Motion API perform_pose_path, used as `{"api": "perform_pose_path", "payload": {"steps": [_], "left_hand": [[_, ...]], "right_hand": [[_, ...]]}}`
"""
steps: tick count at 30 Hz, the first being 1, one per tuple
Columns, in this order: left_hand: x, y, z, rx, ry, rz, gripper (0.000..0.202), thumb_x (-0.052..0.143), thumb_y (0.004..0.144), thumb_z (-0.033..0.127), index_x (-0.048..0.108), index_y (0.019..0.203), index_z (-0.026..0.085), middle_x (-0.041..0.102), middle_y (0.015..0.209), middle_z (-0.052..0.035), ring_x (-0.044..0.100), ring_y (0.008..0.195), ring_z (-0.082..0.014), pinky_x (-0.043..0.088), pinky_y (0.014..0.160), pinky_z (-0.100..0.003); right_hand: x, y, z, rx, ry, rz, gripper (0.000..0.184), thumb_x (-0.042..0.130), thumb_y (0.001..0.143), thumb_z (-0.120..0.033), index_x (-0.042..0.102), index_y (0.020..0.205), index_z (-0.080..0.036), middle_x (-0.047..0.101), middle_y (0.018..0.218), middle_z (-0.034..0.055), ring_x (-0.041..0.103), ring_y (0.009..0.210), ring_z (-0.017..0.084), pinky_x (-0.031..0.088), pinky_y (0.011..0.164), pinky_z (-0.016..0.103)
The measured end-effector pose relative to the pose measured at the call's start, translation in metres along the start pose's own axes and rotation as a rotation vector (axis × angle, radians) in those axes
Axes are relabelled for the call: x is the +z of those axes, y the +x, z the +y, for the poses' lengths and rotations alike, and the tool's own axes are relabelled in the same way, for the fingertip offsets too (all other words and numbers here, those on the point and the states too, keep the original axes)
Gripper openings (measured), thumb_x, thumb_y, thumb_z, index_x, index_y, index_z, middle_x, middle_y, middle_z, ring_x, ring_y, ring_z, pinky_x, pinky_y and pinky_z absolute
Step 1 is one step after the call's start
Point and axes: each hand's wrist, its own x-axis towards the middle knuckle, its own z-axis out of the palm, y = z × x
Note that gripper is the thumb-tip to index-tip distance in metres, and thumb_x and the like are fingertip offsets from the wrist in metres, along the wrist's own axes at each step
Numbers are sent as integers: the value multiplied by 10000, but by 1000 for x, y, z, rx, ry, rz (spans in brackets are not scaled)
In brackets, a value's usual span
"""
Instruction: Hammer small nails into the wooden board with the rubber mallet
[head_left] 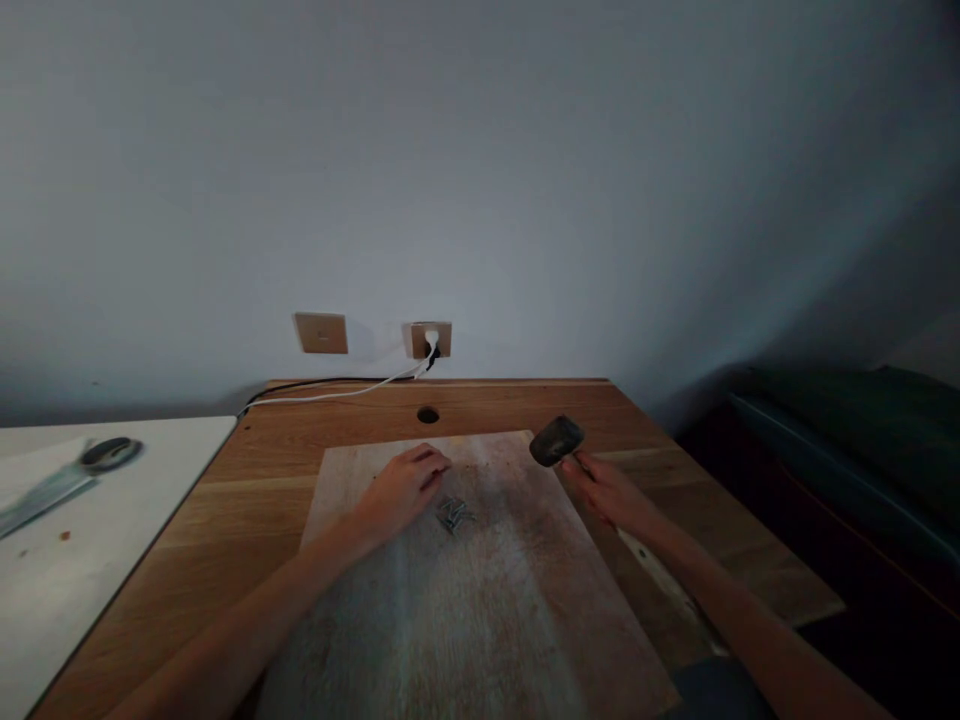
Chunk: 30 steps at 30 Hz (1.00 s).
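My right hand [606, 490] is wrapped round the handle of a mallet [556, 441], close below its dark, blocky head. The mallet is raised at the right edge of a worn wooden board [450, 620]. On the far part of this board rests my left hand [405, 488], its fingers curled together with the tips pointing right. Whatever those fingertips may hold is too small to make out. Just right of and nearer than the left hand lies a small loose pile of nails [454, 514]. Several tiny dark specks dot the board near the fingertips.
The board lies on a brown wooden table [247, 510] with a round cable hole [427, 414]. Behind it, a white plug [431, 338] sits in a wall socket, and cables run left. A white table [97, 580] at left carries a roll of tape [111, 453].
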Motion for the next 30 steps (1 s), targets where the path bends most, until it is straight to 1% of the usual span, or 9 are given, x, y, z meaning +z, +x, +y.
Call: {"api": "perform_pose_path", "payload": {"steps": [3,5,7,9,13,16,22,27,30], "left_hand": [[10,37,13,-85,-131,10,204,632,925,92,754,1061,184,778,1006,-43,728,920,-181,564,876,-285],[24,64,23,-130,-203,15,181,648,915,103,762,1036,174,790,959,-39,731,880,-175,560,844,-271],[38,86,31,-137,-239,-15,153,662,912,135,769,1014,177,796,934,-35,731,848,-176,560,830,-273],[51,100,35,-134,-248,-56,132,678,899,161,772,988,182,799,927,-32,732,837,-183,560,828,-278],[63,101,29,-92,-232,-96,122,674,877,194,774,946,190,797,902,-28,732,834,-191,551,814,-275],[63,95,26,-34,-225,-110,160,652,869,195,782,962,205,797,910,-17,732,836,-186,546,793,-267],[61,91,31,-6,-142,-128,252,653,819,86,787,994,208,788,973,-28,731,897,-199,545,856,-283],[63,90,29,70,-75,-110,194,679,853,123,784,981,224,766,1046,-50,710,1036,-232,543,941,-318],[63,91,27,43,-116,-123,190,673,847,120,779,969,221,780,1034,-42,725,1011,-224,548,947,-317]], "right_hand": [[11,-10,3,-67,-69,19,279,470,1002,-407,649,999,-193,717,789,79,726,768,287,508,683,351],[17,-12,6,-88,-98,36,302,465,1013,-394,658,1098,-178,765,1001,155,733,1008,343,509,838,393],[21,-13,9,-90,-112,41,345,443,1030,-398,646,1195,-173,773,1073,179,724,1086,361,504,883,409],[23,-13,12,-89,-116,42,360,422,1044,-393,636,1233,-174,776,1088,181,726,1102,358,508,876,399],[24,-14,15,-98,-134,46,375,395,1066,-394,607,1276,-167,770,1099,183,729,1097,355,500,864,387],[24,-15,16,-101,-146,51,352,409,1070,-388,605,1265,-171,762,1110,186,716,1127,355,488,889,388],[24,-15,14,-118,-143,46,283,417,1072,-357,621,1189,-200,767,1090,146,721,1112,322,484,874,356],[22,-18,10,-123,-145,48,272,433,1061,-368,633,1146,-205,770,1073,138,726,1086,315,489,859,350],[17,-16,6,-128,-148,27,243,471,1036,-367,646,1065,-202,773,1021,122,740,995,297,498,818,340]]}}
